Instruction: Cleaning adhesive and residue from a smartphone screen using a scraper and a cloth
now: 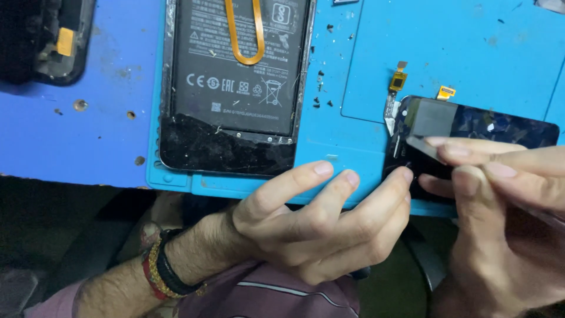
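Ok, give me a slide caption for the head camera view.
Both hands, left hand and right hand, work at a detached dark screen panel beside an opened phone on a blue mat.

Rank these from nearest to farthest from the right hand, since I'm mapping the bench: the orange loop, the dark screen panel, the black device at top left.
1. Dark screen panel, touched by the right hand.
2. Orange loop, upper centre on the opened phone.
3. Black device, far top-left corner.

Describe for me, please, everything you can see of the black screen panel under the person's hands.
The black screen panel lies flat at the blue mat's near edge, glossy, its surface mottled. Orange-tipped flex connectors stick out of its far left end. A grey film covers its left part. The left hand touches its left edge with fingertips; the right hand pinches the film's corner and rests across it.
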